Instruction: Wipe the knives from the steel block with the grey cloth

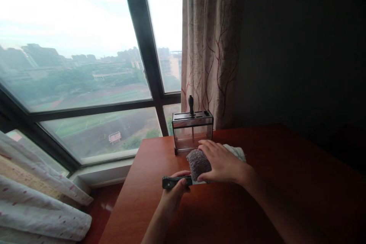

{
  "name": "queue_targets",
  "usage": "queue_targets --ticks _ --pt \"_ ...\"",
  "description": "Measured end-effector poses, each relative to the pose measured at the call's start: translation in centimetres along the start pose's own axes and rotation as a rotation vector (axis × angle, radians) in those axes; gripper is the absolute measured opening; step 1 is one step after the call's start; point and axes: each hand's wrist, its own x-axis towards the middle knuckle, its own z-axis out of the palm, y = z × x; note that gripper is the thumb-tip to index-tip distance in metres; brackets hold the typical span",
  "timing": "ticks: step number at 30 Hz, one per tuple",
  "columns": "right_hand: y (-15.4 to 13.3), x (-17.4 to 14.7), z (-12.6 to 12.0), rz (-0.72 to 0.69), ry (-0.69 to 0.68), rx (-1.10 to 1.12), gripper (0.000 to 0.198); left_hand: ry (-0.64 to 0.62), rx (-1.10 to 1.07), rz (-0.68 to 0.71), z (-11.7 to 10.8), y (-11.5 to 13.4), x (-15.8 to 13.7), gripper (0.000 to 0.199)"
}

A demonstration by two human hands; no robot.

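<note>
Evidently, from the head view, the work in hand is at the blade: the left hand [175, 190] is closed around the black handle of a knife [170, 182], thumb along its near side, with the handle's butt toward the window [82, 95]. The knife is held low over the front part of the table [148, 164], roughly level, and only a short strip of metal shows past the handle. Over the rest lies a fuzzy grey cloth [199, 163], with the right hand [222, 161] curled on it, thumb at the near edge and fingers over the top, seemingly gripping it against the blade. White fabric [236, 151] shows beyond that hand; whether it joins the grey piece cannot be told. Just behind stands a clear-walled knife holder [180, 122] with another black handle [191, 103] upright in it. I judge this to be a wiping step. Working on calls for a firm left grip and a right hand drawn along the flat, fingers away from the edge, whose direction is hidden.
</note>
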Motion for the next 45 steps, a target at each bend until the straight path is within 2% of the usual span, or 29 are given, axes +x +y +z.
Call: queue_targets --ticks 3,6,9,12,14,16,20,23,30,34,41,45 --pt "-0.6 0.3 0.6 0.047 -0.058 -0.009 0.087 0.01 -0.003 0.024 -0.1 -0.1 -0.1 0.03" --pt "-0.7 0.2 0.1 0.053 -0.081 -0.009 0.065 -0.015 0.02 0.04 -0.2 0.0 0.0 0.028" --pt "-0.7 -0.1 -0.9 0.038 -0.099 -0.045 0.051 -0.074 0.068 0.026 -0.4 -0.2 0.2 0.034" --pt "-0.8 -0.3 -1.4 0.01 -0.103 -0.085 0.048 -0.165 0.097 0.02 -0.7 -0.5 0.4 0.043" --pt "-1.0 -0.4 -1.5 -0.006 -0.099 -0.108 0.048 -0.253 0.049 0.006 -0.9 -0.8 0.4 0.052" --pt "-1.3 -0.4 -1.2 -0.026 -0.083 -0.132 0.048 -0.289 -0.017 -0.03 -1.0 -1.0 0.5 0.055" --pt "-2.0 -0.2 -0.4 -0.062 -0.038 -0.168 0.05 -0.169 -0.039 -0.069 -1.1 -1.2 0.8 0.039" --pt "-1.8 -0.3 -0.1 -0.051 -0.013 -0.141 0.056 -0.089 -0.041 -0.053 -1.2 -1.1 0.9 0.036" --pt "1.8 -1.6 -1.0 0.039 -0.021 -0.059 0.059 -0.014 -0.075 -0.044 -1.3 -0.1 0.8 0.035" --pt "3.2 -2.1 -1.5 0.078 -0.05 -0.055 0.057 -0.017 -0.087 -0.055 -1.0 0.1 0.8 0.034" --pt "0.4 -0.9 0.0 0.012 -0.082 -0.105 0.054 -0.081 -0.015 -0.134 -0.6 -0.5 0.5 0.039" --pt "-1.1 0.0 1.0 -0.016 -0.065 -0.102 0.055 -0.085 -0.006 -0.123 -0.5 -0.7 0.3 0.039"
